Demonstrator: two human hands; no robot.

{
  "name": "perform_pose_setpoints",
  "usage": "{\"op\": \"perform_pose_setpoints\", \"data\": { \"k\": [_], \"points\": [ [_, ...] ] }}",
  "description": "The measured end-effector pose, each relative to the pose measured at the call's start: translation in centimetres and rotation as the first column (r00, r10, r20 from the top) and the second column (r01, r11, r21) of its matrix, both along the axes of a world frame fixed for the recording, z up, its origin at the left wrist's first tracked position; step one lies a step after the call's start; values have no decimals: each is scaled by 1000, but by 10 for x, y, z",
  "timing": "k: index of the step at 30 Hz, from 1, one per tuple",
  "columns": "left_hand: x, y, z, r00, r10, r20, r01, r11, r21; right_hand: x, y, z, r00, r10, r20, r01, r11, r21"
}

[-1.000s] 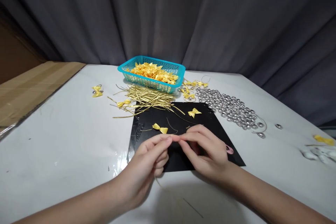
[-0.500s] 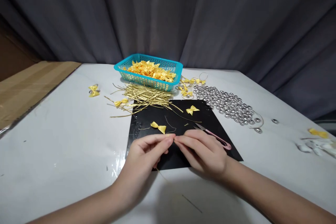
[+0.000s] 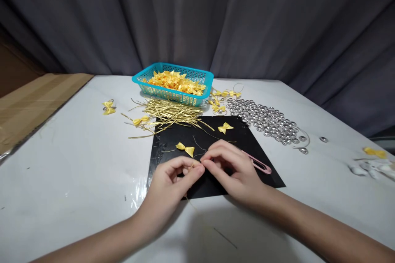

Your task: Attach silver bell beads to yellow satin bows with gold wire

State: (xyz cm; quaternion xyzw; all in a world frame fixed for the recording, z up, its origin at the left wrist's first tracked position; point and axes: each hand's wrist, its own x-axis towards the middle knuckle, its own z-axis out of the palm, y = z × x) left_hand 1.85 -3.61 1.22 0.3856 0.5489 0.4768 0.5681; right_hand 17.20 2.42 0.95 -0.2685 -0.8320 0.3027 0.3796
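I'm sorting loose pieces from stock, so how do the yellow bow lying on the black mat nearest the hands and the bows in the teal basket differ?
The near bow lies alone and flat on the black mat, fully visible; the basket bows sit heaped, overlapping one another. The near bow rests just beyond the left hand and right hand; the basket bows sit further back inside the teal basket. Both are yellow.

My left grip [image 3: 173, 181] and right grip [image 3: 230, 166] meet fingertip to fingertip, pinching a thin gold wire [image 3: 189, 202] over the black mat [image 3: 216, 137], with a yellow bow [image 3: 185, 148] just beyond them, pink snips [image 3: 258, 165] beside my right grip, and the teal basket [image 3: 173, 83] farther off.
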Motion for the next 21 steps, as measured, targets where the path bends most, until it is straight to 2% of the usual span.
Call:
{"op": "perform_pose_setpoints", "data": {
  "k": [2,3,5,7,8,9,11,14,16,17,19,20,21],
  "points": [
    [-1,-1,-2,1000,-19,-21,20,999,47,-3,-1,2,1000,-13,-19,8,972,-237],
    [-1,-1,-2,999,-30,-21,31,998,63,-4,-2,3,999,-12,-33,-1,932,-363],
    [-2,-2,-4,999,-50,-4,50,997,67,-6,-3,3,998,-5,-59,-31,809,-587],
    [-3,-2,-4,998,-55,17,54,997,52,-6,-5,2,996,-33,-81,-34,705,-709],
    [-3,-2,-5,998,-51,25,50,998,46,-6,-5,2,993,-73,-88,-14,686,-727],
    [-3,-2,-5,998,-48,30,47,998,41,-6,-6,1,988,-121,-97,14,692,-722],
    [-3,-2,-4,998,-45,32,44,998,39,-5,-8,0,971,-202,-127,74,760,-646],
    [-2,-1,-4,998,-52,32,51,997,51,-4,-13,-1,961,-208,-184,130,924,-360],
    [-2,-1,-4,998,-56,38,54,997,56,-4,-16,0,967,-163,-197,126,974,-187],
    [-2,-1,-4,998,-56,42,54,997,57,-4,-17,0,970,-152,-190,120,978,-172],
    [-1,-1,-4,997,-58,54,55,997,60,-5,-17,0,974,-151,-169,92,945,-315],
    [-1,-1,-4,996,-62,63,58,996,66,-6,-17,0,978,-142,-153,61,895,-443],
    [-1,-1,-3,995,-64,73,58,996,73,-7,-17,-1,983,-120,-142,17,820,-572]
  ]
}}
